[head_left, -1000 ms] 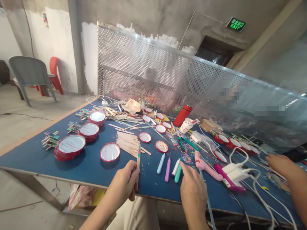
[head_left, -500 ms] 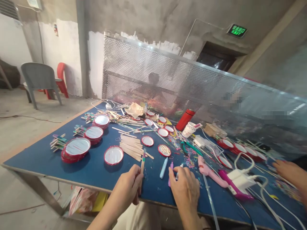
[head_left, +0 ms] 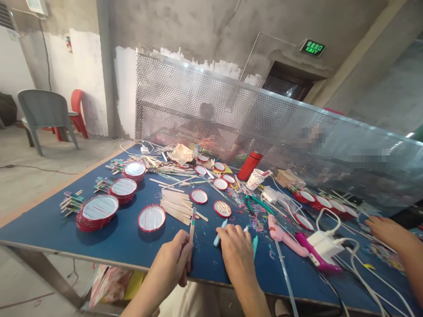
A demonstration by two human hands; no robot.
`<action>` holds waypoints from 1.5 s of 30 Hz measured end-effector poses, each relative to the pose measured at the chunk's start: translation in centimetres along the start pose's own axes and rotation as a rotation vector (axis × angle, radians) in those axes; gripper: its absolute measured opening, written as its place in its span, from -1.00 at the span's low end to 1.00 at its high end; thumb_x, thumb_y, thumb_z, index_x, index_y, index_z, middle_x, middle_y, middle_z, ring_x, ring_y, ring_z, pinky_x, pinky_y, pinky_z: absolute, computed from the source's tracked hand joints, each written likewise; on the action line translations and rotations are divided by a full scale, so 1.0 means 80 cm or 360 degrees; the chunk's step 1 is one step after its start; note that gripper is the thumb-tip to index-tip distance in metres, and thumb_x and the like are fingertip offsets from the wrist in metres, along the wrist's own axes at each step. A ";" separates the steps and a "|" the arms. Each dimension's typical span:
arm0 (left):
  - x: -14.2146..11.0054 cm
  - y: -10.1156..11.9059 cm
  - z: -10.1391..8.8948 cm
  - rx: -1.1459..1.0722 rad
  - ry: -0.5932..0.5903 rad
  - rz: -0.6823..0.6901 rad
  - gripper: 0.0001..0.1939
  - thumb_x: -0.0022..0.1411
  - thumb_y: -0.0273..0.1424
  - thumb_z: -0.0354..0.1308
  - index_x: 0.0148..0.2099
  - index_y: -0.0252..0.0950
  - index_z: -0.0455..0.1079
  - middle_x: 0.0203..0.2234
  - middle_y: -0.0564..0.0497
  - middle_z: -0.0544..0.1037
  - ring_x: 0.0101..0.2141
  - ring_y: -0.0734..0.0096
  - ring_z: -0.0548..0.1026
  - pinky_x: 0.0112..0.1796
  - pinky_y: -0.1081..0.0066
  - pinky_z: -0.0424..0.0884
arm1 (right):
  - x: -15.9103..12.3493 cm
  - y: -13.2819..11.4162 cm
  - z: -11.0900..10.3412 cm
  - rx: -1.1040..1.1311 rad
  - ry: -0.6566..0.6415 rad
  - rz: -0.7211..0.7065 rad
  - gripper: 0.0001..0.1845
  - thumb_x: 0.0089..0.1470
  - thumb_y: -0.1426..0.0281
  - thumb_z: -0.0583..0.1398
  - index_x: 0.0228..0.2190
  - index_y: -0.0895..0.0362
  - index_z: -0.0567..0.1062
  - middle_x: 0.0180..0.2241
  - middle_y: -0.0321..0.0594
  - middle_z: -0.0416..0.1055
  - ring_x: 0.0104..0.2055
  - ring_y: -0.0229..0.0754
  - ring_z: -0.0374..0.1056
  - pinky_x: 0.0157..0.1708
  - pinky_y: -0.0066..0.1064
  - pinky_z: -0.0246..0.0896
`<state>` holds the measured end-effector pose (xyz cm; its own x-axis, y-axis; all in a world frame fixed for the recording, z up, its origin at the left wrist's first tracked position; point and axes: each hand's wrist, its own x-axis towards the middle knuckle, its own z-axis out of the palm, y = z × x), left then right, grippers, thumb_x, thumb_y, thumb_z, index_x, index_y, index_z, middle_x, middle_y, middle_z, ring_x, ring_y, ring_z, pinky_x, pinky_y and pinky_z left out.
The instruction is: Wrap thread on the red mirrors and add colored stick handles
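"At the table's (head_left: 115, 246) near edge, what's done?"
"The stick (head_left: 193, 220) pinched in the left hand (head_left: 172, 256): top banded with colour, rest seemingly bare."
"Right hand (head_left: 238, 253)?"
"Over the pens (head_left: 217, 240); grip hidden, cannot tell. The plain sticks (head_left: 175, 203) look uncoloured."

Soft light fills the frame, an exit sign (head_left: 313, 48) glowing green at upper right. Glare streaks the perforated panel (head_left: 178, 94); shadows lie under the red-rimmed discs (head_left: 100, 208) at left. Wide-angle distortion stretches the edges, and pixelated patches obscure spots across the panel.
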<state>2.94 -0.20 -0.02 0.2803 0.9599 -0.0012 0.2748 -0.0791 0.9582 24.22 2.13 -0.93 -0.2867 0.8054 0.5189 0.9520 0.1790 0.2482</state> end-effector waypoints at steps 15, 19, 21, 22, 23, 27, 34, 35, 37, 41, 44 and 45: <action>-0.004 0.003 0.002 -0.0023 0.0026 -0.0020 -0.78 0.45 -0.31 -0.13 -0.32 -0.14 0.12 -0.65 0.24 0.45 -0.77 0.54 0.41 -0.66 0.57 0.16 | 0.008 -0.012 -0.007 0.0623 0.0771 -0.0047 -0.82 0.39 0.45 0.04 -0.24 0.08 0.43 -0.45 -0.28 0.43 -0.45 -0.16 0.37 -0.38 -0.35 0.16; -0.003 0.003 0.002 0.0010 0.0023 -0.0002 -0.77 0.46 -0.30 -0.13 -0.32 -0.14 0.12 -0.65 0.23 0.45 -0.75 0.52 0.43 -0.62 0.56 0.20 | -0.011 -0.046 -0.014 0.1296 0.1020 0.0440 -0.92 0.37 0.37 0.13 -0.23 0.09 0.38 -0.47 -0.36 0.40 -0.52 -0.26 0.37 -0.45 -0.44 0.27; -0.003 0.004 0.003 0.0030 0.0038 -0.0003 -0.77 0.46 -0.29 -0.13 -0.32 -0.14 0.11 -0.66 0.22 0.45 -0.74 0.50 0.44 -0.61 0.55 0.21 | -0.016 -0.068 -0.021 0.1984 0.0936 0.0759 -0.91 0.36 0.37 0.15 -0.26 0.08 0.41 -0.54 -0.43 0.37 -0.57 -0.28 0.36 -0.49 -0.46 0.30; -0.003 0.005 0.003 0.0034 0.0050 -0.0001 -0.77 0.46 -0.29 -0.13 -0.33 -0.14 0.11 -0.66 0.22 0.44 -0.73 0.48 0.45 -0.61 0.55 0.22 | -0.017 -0.077 -0.024 0.2269 0.0903 0.0861 -0.91 0.34 0.36 0.17 -0.27 0.08 0.44 -0.56 -0.44 0.38 -0.57 -0.27 0.38 -0.50 -0.46 0.32; -0.003 0.006 0.003 0.0037 0.0061 0.0002 -0.76 0.46 -0.29 -0.13 -0.33 -0.13 0.11 -0.66 0.22 0.44 -0.73 0.47 0.45 -0.61 0.54 0.22 | -0.017 -0.085 -0.026 0.2473 0.0890 0.0916 -0.91 0.32 0.36 0.18 -0.27 0.08 0.45 -0.57 -0.44 0.40 -0.56 -0.26 0.40 -0.51 -0.45 0.34; -0.006 0.008 0.004 0.0050 0.0097 -0.0004 -0.75 0.45 -0.30 -0.11 -0.35 -0.13 0.12 -0.69 0.23 0.42 -0.73 0.47 0.43 -0.58 0.53 0.24 | -0.011 -0.098 -0.029 0.2757 0.1009 0.0965 -0.93 0.23 0.38 0.27 -0.31 0.09 0.48 -0.56 -0.43 0.42 -0.57 -0.27 0.42 -0.53 -0.47 0.32; -0.007 0.007 0.003 0.0079 0.0113 -0.0007 -0.76 0.43 -0.31 -0.07 -0.35 -0.13 0.16 -0.72 0.23 0.43 -0.73 0.45 0.43 -0.54 0.52 0.30 | -0.016 -0.094 -0.021 0.2721 0.1044 0.0846 -0.94 0.25 0.44 0.26 -0.31 0.08 0.48 -0.58 -0.44 0.39 -0.62 -0.30 0.37 -0.56 -0.49 0.27; -0.007 0.007 0.003 0.0085 0.0111 -0.0009 -0.76 0.43 -0.30 -0.07 -0.36 -0.13 0.15 -0.71 0.22 0.44 -0.73 0.45 0.43 -0.54 0.52 0.30 | -0.017 -0.095 -0.020 0.2719 0.1034 0.0839 -0.93 0.26 0.43 0.26 -0.32 0.08 0.47 -0.59 -0.45 0.37 -0.63 -0.30 0.35 -0.57 -0.50 0.25; -0.005 0.005 0.002 0.0093 0.0100 -0.0033 -0.74 0.43 -0.27 -0.06 -0.37 -0.13 0.15 -0.71 0.21 0.45 -0.74 0.45 0.43 -0.57 0.52 0.29 | -0.016 -0.097 -0.020 0.2717 0.1026 0.0854 -0.88 0.27 0.42 0.25 -0.35 0.07 0.44 -0.61 -0.49 0.32 -0.66 -0.34 0.29 -0.61 -0.53 0.21; -0.002 0.000 0.005 0.0082 0.0146 -0.0050 -0.72 0.43 -0.21 -0.05 -0.37 -0.13 0.17 -0.74 0.24 0.40 -0.78 0.45 0.41 -0.62 0.52 0.22 | -0.012 -0.100 -0.020 0.2641 0.1031 0.0939 -0.82 0.27 0.39 0.25 -0.40 0.08 0.41 -0.61 -0.52 0.26 -0.71 -0.39 0.22 -0.68 -0.59 0.13; -0.002 -0.001 0.008 0.0086 0.0191 -0.0034 -0.71 0.43 -0.21 -0.07 -0.38 -0.13 0.18 -0.75 0.24 0.40 -0.79 0.47 0.39 -0.62 0.52 0.22 | -0.013 -0.099 -0.023 0.2511 0.1004 0.0958 -0.83 0.27 0.36 0.24 -0.38 0.09 0.44 -0.62 -0.49 0.28 -0.70 -0.37 0.25 -0.68 -0.58 0.17; -0.002 0.000 0.008 0.0092 0.0195 -0.0035 -0.72 0.43 -0.22 -0.06 -0.37 -0.14 0.18 -0.74 0.24 0.41 -0.79 0.47 0.40 -0.62 0.52 0.22 | -0.015 -0.098 -0.024 0.2452 0.0976 0.0957 -0.84 0.28 0.36 0.24 -0.37 0.09 0.46 -0.62 -0.47 0.30 -0.69 -0.36 0.27 -0.67 -0.58 0.21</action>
<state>3.46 -0.54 -0.22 0.1605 0.9869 0.0165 0.3328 -0.0699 0.9404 16.88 -1.34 -1.91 0.4587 0.7102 0.5340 0.0534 0.5778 -0.8144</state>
